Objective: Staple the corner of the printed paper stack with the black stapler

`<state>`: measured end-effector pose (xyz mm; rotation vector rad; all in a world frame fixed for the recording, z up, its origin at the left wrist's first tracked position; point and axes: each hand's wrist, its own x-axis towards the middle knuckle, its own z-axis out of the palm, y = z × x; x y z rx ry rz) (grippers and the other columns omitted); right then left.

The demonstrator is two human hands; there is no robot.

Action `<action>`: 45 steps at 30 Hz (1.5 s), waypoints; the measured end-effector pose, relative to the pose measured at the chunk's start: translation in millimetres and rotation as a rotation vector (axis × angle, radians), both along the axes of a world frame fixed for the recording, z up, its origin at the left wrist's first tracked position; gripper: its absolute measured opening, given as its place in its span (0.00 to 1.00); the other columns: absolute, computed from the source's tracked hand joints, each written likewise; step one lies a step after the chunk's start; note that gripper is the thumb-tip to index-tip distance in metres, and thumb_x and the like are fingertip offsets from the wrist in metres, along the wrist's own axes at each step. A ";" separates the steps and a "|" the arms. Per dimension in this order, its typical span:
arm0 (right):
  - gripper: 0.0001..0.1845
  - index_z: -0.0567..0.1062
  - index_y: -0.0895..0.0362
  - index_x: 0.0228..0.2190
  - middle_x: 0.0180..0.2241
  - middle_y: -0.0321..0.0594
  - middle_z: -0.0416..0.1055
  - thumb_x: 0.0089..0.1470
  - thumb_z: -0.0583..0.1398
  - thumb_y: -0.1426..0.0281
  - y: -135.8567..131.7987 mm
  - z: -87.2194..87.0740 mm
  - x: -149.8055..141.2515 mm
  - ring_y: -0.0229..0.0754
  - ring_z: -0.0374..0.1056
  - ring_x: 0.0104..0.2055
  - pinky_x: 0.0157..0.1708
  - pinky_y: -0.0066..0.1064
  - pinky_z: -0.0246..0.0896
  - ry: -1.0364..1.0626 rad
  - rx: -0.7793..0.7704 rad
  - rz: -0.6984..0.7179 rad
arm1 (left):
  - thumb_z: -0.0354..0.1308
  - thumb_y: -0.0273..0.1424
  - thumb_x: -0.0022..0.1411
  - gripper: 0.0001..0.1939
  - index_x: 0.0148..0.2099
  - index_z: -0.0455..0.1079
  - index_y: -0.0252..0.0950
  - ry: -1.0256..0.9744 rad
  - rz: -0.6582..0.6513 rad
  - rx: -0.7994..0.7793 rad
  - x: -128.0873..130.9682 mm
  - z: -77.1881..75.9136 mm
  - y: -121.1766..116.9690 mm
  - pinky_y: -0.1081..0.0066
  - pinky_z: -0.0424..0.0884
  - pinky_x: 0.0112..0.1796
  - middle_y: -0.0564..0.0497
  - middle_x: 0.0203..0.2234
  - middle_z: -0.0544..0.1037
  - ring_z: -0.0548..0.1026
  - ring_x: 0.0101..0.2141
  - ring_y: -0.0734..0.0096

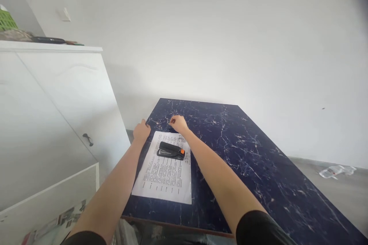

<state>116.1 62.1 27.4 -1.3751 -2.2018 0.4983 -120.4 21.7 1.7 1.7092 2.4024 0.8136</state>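
My right hand (pixel 178 123) is past the top edge of a printed sheet of paper (pixel 161 178), its thumb and fingers pinched together low over the table. A small dark thing (pixel 170 127) shows at the fingertips, too small and too close in colour to the tabletop to name. My left hand (pixel 142 131) rests at the table's left edge beside the paper's upper corner, thumb apart from the fingers, with nothing seen in it. On the paper lies a black stapler (pixel 171 151) with an orange patch at its right end; neither hand touches it.
The dark blue marbled table (pixel 244 160) reaches back to a white wall (pixel 215 38). A white cabinet (pixel 66 95) stands at the left, above an open drawer (pixel 51 191) holding various items. A clear plastic thing (pixel 335 171) lies on the floor at the right.
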 end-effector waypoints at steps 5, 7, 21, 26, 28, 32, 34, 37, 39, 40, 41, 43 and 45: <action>0.20 0.75 0.56 0.56 0.57 0.46 0.72 0.68 0.63 0.59 6.8 -3.3 10.6 0.51 0.73 0.54 0.52 0.47 0.74 -0.049 0.033 0.060 | 0.50 0.32 0.70 0.18 0.57 0.71 0.33 0.020 -0.004 -0.005 -0.1 0.8 -0.6 0.52 0.72 0.42 0.28 0.42 0.80 0.80 0.46 0.34; 0.20 0.75 0.56 0.57 0.58 0.47 0.72 0.68 0.63 0.60 2.2 -4.2 46.0 0.50 0.73 0.54 0.52 0.47 0.74 -0.065 0.081 0.024 | 0.51 0.33 0.70 0.18 0.57 0.70 0.33 0.012 -0.004 -0.002 -0.8 -0.5 0.7 0.52 0.72 0.42 0.28 0.42 0.80 0.80 0.46 0.34; 0.21 0.82 0.51 0.53 0.60 0.41 0.77 0.62 0.57 0.73 -83.9 -37.0 288.1 0.51 0.72 0.64 0.68 0.47 0.62 -0.105 0.162 -0.194 | 0.60 0.30 0.61 0.15 0.50 0.71 0.33 -0.134 -0.008 0.090 -1.3 -5.2 10.0 0.43 0.70 0.50 0.29 0.40 0.78 0.78 0.49 0.28; 0.19 0.82 0.51 0.52 0.60 0.38 0.77 0.64 0.57 0.71 -78.0 -37.2 292.7 0.50 0.73 0.63 0.67 0.44 0.63 -0.067 0.152 -0.172 | 0.62 0.29 0.59 0.13 0.47 0.69 0.35 -0.148 -0.017 0.093 0.8 0.9 8.7 0.40 0.69 0.52 0.29 0.39 0.78 0.77 0.50 0.26; 0.20 0.82 0.52 0.53 0.61 0.40 0.76 0.64 0.57 0.73 -79.2 -38.0 289.7 0.51 0.73 0.63 0.67 0.45 0.62 -0.061 0.155 -0.170 | 0.62 0.28 0.59 0.13 0.46 0.68 0.36 -0.144 -0.012 0.084 1.1 2.6 7.7 0.40 0.70 0.51 0.30 0.39 0.78 0.77 0.50 0.26; 0.21 0.81 0.56 0.51 0.58 0.47 0.78 0.61 0.56 0.77 -83.3 -38.6 278.3 0.52 0.72 0.62 0.67 0.45 0.61 -0.041 0.165 -0.198 | 0.61 0.28 0.60 0.11 0.45 0.66 0.37 -0.122 -0.013 0.071 2.3 4.9 5.7 0.41 0.70 0.51 0.32 0.38 0.78 0.78 0.49 0.28; 0.21 0.81 0.57 0.51 0.56 0.48 0.79 0.59 0.57 0.77 -86.2 -35.4 273.0 0.53 0.72 0.61 0.66 0.45 0.61 -0.021 0.171 -0.212 | 0.60 0.28 0.61 0.11 0.45 0.66 0.37 -0.111 -0.017 0.065 3.5 5.4 4.7 0.42 0.70 0.51 0.31 0.38 0.78 0.78 0.50 0.28; 0.19 0.82 0.56 0.49 0.55 0.50 0.79 0.60 0.58 0.77 -94.7 -25.4 258.7 0.56 0.70 0.62 0.67 0.51 0.59 0.021 0.195 -0.226 | 0.60 0.28 0.61 0.11 0.47 0.66 0.36 -0.109 -0.022 0.063 5.6 6.0 3.2 0.41 0.69 0.52 0.30 0.40 0.77 0.77 0.51 0.27; 0.17 0.82 0.56 0.49 0.55 0.51 0.78 0.63 0.57 0.74 -104.9 -17.6 237.1 0.57 0.68 0.63 0.67 0.54 0.57 0.062 0.220 -0.215 | 0.59 0.28 0.61 0.12 0.48 0.66 0.35 -0.116 -0.025 0.062 6.6 6.5 2.3 0.39 0.68 0.52 0.28 0.42 0.77 0.76 0.52 0.26; 0.17 0.81 0.55 0.50 0.55 0.50 0.78 0.65 0.57 0.71 -111.5 -14.0 221.9 0.56 0.69 0.63 0.67 0.54 0.57 0.085 0.230 -0.197 | 0.59 0.28 0.61 0.13 0.48 0.66 0.34 -0.123 -0.025 0.061 7.0 6.8 1.9 0.39 0.68 0.53 0.27 0.43 0.77 0.76 0.52 0.25; 0.18 0.80 0.55 0.52 0.56 0.49 0.78 0.67 0.56 0.68 -118.9 -10.7 204.2 0.54 0.69 0.63 0.66 0.52 0.59 0.110 0.233 -0.166 | 0.59 0.27 0.61 0.13 0.49 0.67 0.34 -0.132 -0.026 0.059 7.4 7.1 1.5 0.38 0.67 0.53 0.25 0.45 0.77 0.76 0.53 0.24; 0.20 0.78 0.53 0.56 0.56 0.45 0.79 0.70 0.56 0.62 -134.8 -4.4 164.2 0.50 0.73 0.60 0.63 0.46 0.64 0.146 0.210 -0.054 | 0.58 0.27 0.61 0.14 0.50 0.67 0.33 -0.154 -0.029 0.058 8.2 7.7 0.5 0.38 0.67 0.54 0.24 0.47 0.76 0.75 0.54 0.23; 0.24 0.77 0.53 0.59 0.59 0.42 0.77 0.68 0.60 0.56 -148.2 2.8 124.0 0.49 0.74 0.60 0.61 0.41 0.66 0.160 0.154 0.126 | 0.58 0.26 0.60 0.15 0.50 0.67 0.32 -0.182 -0.030 0.066 9.7 8.8 -0.8 0.38 0.65 0.55 0.23 0.48 0.75 0.73 0.56 0.23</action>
